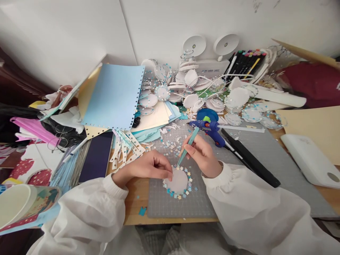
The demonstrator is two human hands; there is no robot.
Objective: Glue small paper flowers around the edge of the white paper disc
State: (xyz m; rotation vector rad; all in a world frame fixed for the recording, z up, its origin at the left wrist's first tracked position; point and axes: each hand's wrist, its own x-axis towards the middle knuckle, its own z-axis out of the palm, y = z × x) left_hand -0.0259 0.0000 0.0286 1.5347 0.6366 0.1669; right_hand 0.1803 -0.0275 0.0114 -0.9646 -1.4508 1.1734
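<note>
A round white disc [177,181] ringed with small blue, white and yellow flower-shaped pieces lies on the grey cutting mat [159,207]. At the disc's upper left edge is my left hand [152,166], its fingers curled and the thumb and index finger pinched at the rim; whatever lies between the fingertips is too small to make out. My right hand [202,152] grips teal tweezers [188,145], whose tips point down at the disc's top edge. Loose tiny flower pieces [171,147] are scattered on the mat just beyond both hands.
Right of my hands lie a blue glue gun [209,130] and a long black object [249,159]. White discs and beaded rings [191,79] pile up behind. Blue punched paper [114,95] and a dark phone-like slab [96,157] are left; a white device [310,159] is far right.
</note>
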